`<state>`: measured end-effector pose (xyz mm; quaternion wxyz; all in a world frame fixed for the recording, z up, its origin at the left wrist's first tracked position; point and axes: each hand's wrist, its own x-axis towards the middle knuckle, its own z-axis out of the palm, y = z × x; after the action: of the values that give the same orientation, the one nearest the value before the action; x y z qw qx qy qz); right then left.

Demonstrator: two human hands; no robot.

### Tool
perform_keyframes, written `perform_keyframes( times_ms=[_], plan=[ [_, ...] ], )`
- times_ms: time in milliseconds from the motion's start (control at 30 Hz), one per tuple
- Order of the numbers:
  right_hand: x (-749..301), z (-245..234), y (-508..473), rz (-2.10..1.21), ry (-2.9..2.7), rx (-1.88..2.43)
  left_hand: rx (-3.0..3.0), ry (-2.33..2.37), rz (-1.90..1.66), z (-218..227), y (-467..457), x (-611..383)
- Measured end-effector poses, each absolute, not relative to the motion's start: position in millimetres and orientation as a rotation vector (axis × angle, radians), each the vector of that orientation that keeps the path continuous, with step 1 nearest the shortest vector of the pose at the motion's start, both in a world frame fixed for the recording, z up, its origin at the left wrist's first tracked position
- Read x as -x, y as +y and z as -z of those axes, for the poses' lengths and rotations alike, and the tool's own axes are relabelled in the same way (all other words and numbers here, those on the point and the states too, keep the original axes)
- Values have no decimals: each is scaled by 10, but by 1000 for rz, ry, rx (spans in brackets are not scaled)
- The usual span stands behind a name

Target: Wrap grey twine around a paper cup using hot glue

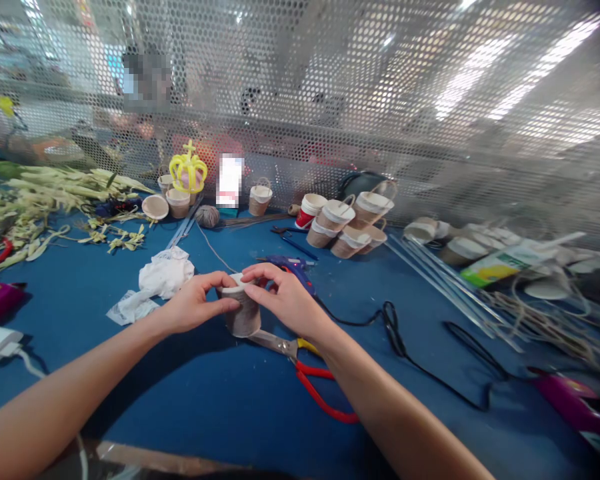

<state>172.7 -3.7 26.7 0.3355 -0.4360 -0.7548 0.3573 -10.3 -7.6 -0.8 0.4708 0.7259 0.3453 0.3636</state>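
A small grey cup wrapped in cord (243,315) stands upright on the blue table in front of me. My left hand (200,300) grips its left side near the rim, thumb outside and fingers over the edge. From the right, my right hand (275,288) pinches the rim, with its fingertips at the cup's mouth. A strand of grey yarn runs from a ball of yarn (207,216) toward the cup. Scissors with red and yellow handles (325,393) lie beside the cup, blades near its base. A blue glue gun (295,268) rests behind my right hand.
Crumpled white cloth (166,275) lies left of the cup. Several wrapped cups (337,217) are grouped behind. Clear glue sticks (445,283) and a black cable (393,333) lie to the right. Dried husks (55,190) cover the back left. A perforated metal screen (300,87) closes the back.
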Motion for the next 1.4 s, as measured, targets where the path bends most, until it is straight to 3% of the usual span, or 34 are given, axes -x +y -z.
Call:
perform_keyframes(
  times_ms=[900, 1033, 1400],
  plan=[
    [-1669, -354, -147, -577, -2120, 986, -1797, 950, -938, -144, -143, 64],
    [-1791, -399, -77, -641, -2004, 1162, -1744, 905, -981, -114, -119, 90],
    [-1796, -220, 346, -1374, -1750, 1387, -2122, 832, -1039, -4, -143, 27]
  ],
)
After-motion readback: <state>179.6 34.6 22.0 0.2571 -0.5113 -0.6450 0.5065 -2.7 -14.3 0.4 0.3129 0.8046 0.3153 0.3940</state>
